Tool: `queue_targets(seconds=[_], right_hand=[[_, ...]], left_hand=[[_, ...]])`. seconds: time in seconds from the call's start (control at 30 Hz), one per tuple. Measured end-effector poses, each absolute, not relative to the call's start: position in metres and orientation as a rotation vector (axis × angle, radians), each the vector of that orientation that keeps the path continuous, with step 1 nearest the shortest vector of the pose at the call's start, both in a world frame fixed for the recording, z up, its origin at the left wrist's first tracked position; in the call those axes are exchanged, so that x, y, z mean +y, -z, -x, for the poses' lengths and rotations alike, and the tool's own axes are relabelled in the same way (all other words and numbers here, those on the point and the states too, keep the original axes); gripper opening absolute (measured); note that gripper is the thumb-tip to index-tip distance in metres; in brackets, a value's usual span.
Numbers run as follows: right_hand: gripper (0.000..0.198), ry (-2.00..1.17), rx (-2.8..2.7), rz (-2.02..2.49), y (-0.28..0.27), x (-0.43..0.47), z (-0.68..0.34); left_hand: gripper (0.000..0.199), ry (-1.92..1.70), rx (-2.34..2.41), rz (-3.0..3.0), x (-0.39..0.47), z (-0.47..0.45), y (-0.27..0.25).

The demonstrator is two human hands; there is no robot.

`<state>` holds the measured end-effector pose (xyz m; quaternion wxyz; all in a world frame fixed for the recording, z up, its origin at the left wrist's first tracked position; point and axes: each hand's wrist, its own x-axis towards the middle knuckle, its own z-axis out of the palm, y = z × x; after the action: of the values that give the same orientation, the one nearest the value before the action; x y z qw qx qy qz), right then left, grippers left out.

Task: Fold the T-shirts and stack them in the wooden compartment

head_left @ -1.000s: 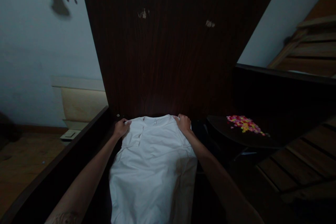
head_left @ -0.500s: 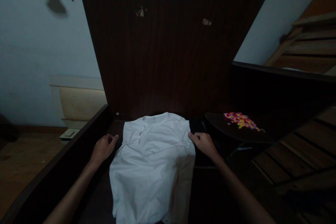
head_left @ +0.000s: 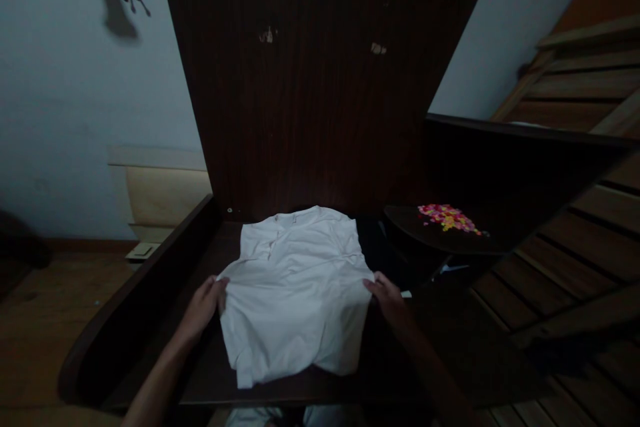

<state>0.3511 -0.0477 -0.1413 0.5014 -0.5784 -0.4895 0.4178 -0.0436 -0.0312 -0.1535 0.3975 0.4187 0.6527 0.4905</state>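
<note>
A white shirt lies on the dark wooden desk, its collar toward the back panel and its lower edge near the front. My left hand pinches the shirt's left side about halfway down, drawing the cloth out to a point. Opposite it, my right hand grips the right side at about the same height. Between the hands the fabric is pulled fairly taut, while creases remain near the collar. The sleeves cannot be made out clearly.
On a small raised shelf at the right lies a heap of pink and yellow pieces. A tall dark panel rises behind the shirt. Low side boards flank the desk. Wooden slats stand at the far right.
Both hands have come nearer to me along the shirt's sides and taken hold of the cloth. The shirt's lower part has drawn up, so its bottom edge now shows. The view has shifted slightly.
</note>
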Motion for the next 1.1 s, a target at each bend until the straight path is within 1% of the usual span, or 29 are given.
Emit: queue_targets(seconds=[0.07,0.1,0.17,0.23,0.33,0.4,0.47,0.57,0.63,0.7,0.83,0.9,0.97,1.03,1.1], right_hand=[[0.038,-1.012,-0.963,1.335,0.144,-0.041,-0.356],[0.038,-0.996,-0.883,1.315,0.147,-0.038,-0.358],[0.037,-0.975,-0.785,1.317,0.154,-0.033,-0.358],[0.037,-1.017,-0.739,1.329,0.16,-0.032,-0.355],[0.046,-1.169,-0.773,1.322,0.165,-0.037,-0.35],[0.05,-1.258,-0.866,1.309,0.164,-0.043,-0.35],[0.05,-1.293,-0.922,1.28,0.159,-0.046,-0.352],[0.051,-1.277,-0.849,1.188,0.152,-0.044,-0.356],[0.052,-1.272,-0.776,1.149,0.15,-0.041,-0.358],[0.053,-1.307,-0.765,1.156,0.151,-0.04,-0.36],[0.046,-1.485,-0.974,1.312,0.153,-0.05,-0.367],[0.042,-1.529,-1.072,1.339,0.15,-0.055,-0.37],[0.043,-1.518,-1.042,1.259,0.146,-0.055,-0.37],[0.045,-1.491,-0.916,1.173,0.142,-0.048,-0.367],[0.043,-1.49,-0.789,1.165,0.141,-0.038,-0.364]], left_hand=[[0.019,-1.444,1.533,-0.66,-0.032,0.038,0.152],[0.019,-1.479,1.473,-0.517,-0.033,0.035,0.152],[0.022,-1.45,1.36,-0.41,-0.038,0.03,0.15],[0.026,-1.313,1.276,-0.477,-0.045,0.027,0.149],[0.035,-1.034,1.224,-0.695,-0.058,0.026,0.148],[0.042,-0.947,1.221,-0.835,-0.064,0.026,0.146],[0.049,-1.019,1.22,-0.882,-0.066,0.026,0.143],[0.053,-1.264,1.206,-0.773,-0.061,0.025,0.139],[0.052,-1.379,1.216,-0.686,-0.058,0.023,0.138],[0.049,-1.377,1.235,-0.648,-0.058,0.022,0.14],[0.034,-1.017,1.212,-0.79,-0.071,0.021,0.141],[0.031,-0.928,1.174,-0.846,-0.076,0.021,0.135],[0.031,-1.014,1.151,-0.795,-0.076,0.019,0.126],[0.032,-1.186,1.159,-0.673,-0.068,0.015,0.118],[0.032,-1.298,1.159,-0.556,-0.059,0.012,0.115]])
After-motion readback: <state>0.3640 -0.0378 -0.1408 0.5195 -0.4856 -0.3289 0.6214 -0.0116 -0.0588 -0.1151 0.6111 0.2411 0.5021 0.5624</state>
